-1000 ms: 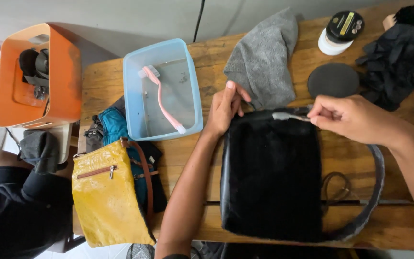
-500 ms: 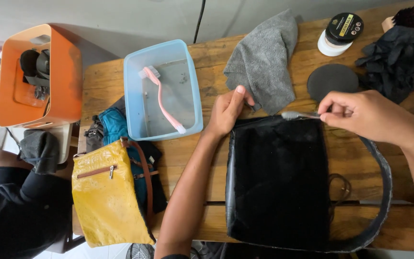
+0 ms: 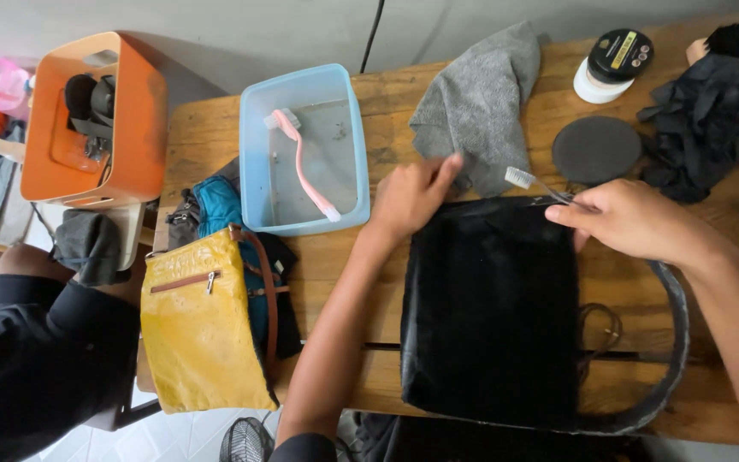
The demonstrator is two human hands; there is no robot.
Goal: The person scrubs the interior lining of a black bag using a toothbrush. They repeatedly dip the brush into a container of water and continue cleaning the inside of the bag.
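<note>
**Black bag brushed on the wooden table**

Black and flat, the bag [image 3: 489, 308] lay on the table [image 3: 207, 137], right of a yellow pouch [image 3: 203, 334] and a blue tub [image 3: 301, 150]. The left hand [image 3: 408, 197], fingers loosely spread, pressed its top corner. The right hand's [image 3: 635, 222] grip pinched a toothbrush [image 3: 536, 184], bristles just above the bag's top edge.

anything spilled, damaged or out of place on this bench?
Nothing spilled or damaged. Only oddities: the yellow bag hangs over the table edge, and the pink brush lies in the blue tub. The right hand holds a toothbrush at the black bag.
</note>
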